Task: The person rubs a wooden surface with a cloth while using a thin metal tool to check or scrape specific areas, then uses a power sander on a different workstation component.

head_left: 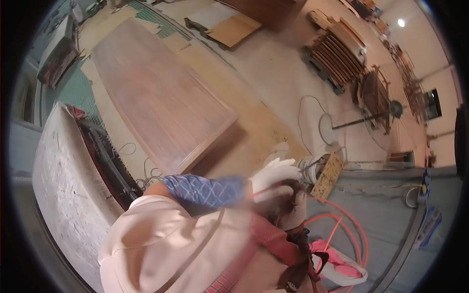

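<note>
In the head view, the left hand (276, 177), in a white cloth glove below a blue patterned sleeve (207, 191), reaches across the body, its fingers partly apart; whether it grips anything, I cannot tell. Beside it is a blurred dark brown shape (287, 198); the right hand cannot be made out clearly there, nor its grip. Near the left glove stands a pale round bucket (307, 172) with a yellowish, dark-speckled board (328, 176) against it. Ahead and to the left, a long reddish-brown rectangular wooden panel (159, 88) lies flat.
</note>
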Motion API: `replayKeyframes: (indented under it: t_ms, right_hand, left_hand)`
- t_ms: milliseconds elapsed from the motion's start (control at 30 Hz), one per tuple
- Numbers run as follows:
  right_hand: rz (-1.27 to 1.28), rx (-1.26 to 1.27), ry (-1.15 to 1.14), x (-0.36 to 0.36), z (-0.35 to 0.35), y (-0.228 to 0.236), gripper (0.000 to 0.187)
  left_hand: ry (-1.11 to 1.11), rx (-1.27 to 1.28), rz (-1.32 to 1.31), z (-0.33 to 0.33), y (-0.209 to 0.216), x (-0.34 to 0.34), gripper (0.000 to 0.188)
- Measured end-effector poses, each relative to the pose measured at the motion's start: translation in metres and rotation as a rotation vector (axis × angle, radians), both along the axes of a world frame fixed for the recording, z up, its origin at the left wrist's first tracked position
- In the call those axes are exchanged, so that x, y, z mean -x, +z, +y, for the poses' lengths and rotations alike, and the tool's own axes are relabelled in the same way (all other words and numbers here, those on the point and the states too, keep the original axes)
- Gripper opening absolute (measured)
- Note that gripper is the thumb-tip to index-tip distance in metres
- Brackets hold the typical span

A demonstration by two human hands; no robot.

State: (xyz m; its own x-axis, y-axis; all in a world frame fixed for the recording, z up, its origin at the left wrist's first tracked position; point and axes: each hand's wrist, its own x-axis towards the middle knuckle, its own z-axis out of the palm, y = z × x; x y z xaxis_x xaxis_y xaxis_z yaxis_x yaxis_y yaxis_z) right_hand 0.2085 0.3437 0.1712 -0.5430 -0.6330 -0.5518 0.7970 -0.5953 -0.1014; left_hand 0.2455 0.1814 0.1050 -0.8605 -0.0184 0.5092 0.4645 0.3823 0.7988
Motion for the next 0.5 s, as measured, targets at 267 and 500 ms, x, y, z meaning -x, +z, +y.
replayKeyframes:
  t_ms: [267,500]
  right_hand:
    - [0.659,-0.470,0.544,0.171,-0.048,-0.001,0.012]
    - [2.302,-0.672,0.545,0.264,-0.125,-0.068,0.048]
  left_hand:
    - [0.533,0.037,0.359,-0.021,-0.004,0.140,0.024]
    - [0.712,0.130,0.093,-0.065,0.020,0.129,0.023]
